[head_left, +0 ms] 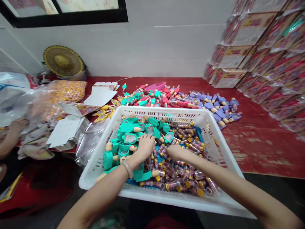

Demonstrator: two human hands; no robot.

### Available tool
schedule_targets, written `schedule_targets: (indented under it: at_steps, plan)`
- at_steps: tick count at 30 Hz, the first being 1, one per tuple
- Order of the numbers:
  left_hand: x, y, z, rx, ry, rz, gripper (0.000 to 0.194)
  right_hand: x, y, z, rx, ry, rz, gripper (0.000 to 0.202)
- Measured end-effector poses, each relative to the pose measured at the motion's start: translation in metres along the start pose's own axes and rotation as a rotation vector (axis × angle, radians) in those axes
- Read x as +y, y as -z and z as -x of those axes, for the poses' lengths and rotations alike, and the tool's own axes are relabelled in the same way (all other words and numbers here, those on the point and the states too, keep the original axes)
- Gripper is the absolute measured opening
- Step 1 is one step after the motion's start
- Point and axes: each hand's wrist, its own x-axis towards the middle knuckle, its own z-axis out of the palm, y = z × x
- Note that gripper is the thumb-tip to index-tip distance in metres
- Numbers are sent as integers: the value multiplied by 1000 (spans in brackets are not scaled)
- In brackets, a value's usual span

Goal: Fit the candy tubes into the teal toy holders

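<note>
In front of me stands a white plastic basket [216,149]. Its left side holds a heap of teal plastic toys [130,138] with clear windows and beige knobs; its right side holds many small clear tubes [175,184] with yellow caps and purplish contents. My left hand [146,146], with a pale bangle on its wrist, has its fingers curled down against a teal toy at the edge of the heap. Just right of it, my right hand [175,152] reaches into the tubes with its fingers closed; what they hold is hidden behind the hand.
Behind the basket, on the red table [259,143], lie pink, teal and purple toys [211,105]. Packaged boxes [231,57] are stacked at right. At left are white cartons [65,132], a bag of yellow pieces [69,90], a fan [63,60] and another person's hand [20,124].
</note>
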Motion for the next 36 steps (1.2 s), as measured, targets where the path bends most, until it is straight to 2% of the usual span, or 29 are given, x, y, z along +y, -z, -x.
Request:
schedule_targets:
  at_steps: [3, 7, 12, 14, 17, 19, 22, 25, 28, 31, 36]
  plan:
    - [-5, 6, -6, 54, 108, -15, 37, -12, -23, -4, 54, 42, 77, 23]
    - [-6, 10, -30, 133, 237, 22, 60, -9, -39, -4, 138, 90, 138, 23]
    - [13, 6, -57, 169, 272, 181, 73, 5, -52, 3, 207, 65, 151, 26]
    - [22, 11, -56, 172, 236, 255, 72, 11, -56, 6, 222, 54, 145, 29]
    - [29, 30, -43, 179, 154, 396, 57, 17, -58, 7, 250, 83, 147, 29]
    - [27, 43, -32, 170, 133, 493, 51, 18, -58, 7, 276, 138, 163, 29]
    - [20, 55, -19, 150, 172, 629, 56, 15, -58, 6, 304, 249, 205, 24]
    - [13, 55, -14, 65, 234, 865, 52, 13, -58, 5, 319, 305, 247, 22]
    - [9, 52, -13, -141, 288, 1020, 51, 13, -59, 2, 326, 288, 273, 19]
    - [9, 53, -9, -272, 287, 1050, 55, 11, -60, -2, 331, 234, 274, 19]
    - [6, 53, -1, -342, 284, 981, 58, -2, -63, -7, 325, 171, 233, 19]
